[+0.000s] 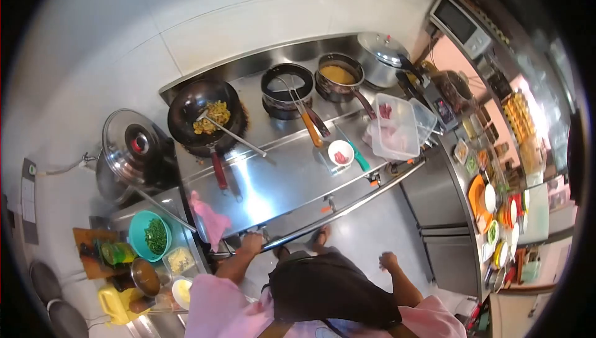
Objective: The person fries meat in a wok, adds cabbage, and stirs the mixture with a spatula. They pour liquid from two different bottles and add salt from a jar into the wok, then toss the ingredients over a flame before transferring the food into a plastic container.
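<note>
My left hand [251, 243] is at the stove's front edge, its fingers closed around what looks like a stove knob, partly hidden. Beside it, a pink cloth [210, 219] hangs over the stove's corner. My right hand [388, 262] hangs over the floor with its fingers curled in and nothing seen in them. On the steel stove [282, 176], a dark wok [180, 111] holds chopped yellow-green food [214, 117]. A metal turner [242, 142] rests in the wok, its handle sticking out over the stove top.
Further along stand a black pan [277, 100] with a wooden-handled tool, a saucepan [338, 75] of yellowish liquid and a pressure cooker [379, 58]. A white bowl [341, 153], a green-handled knife [361, 160] and a plastic container [397, 127] lie nearer. Left is a turquoise bowl [140, 245] of greens.
</note>
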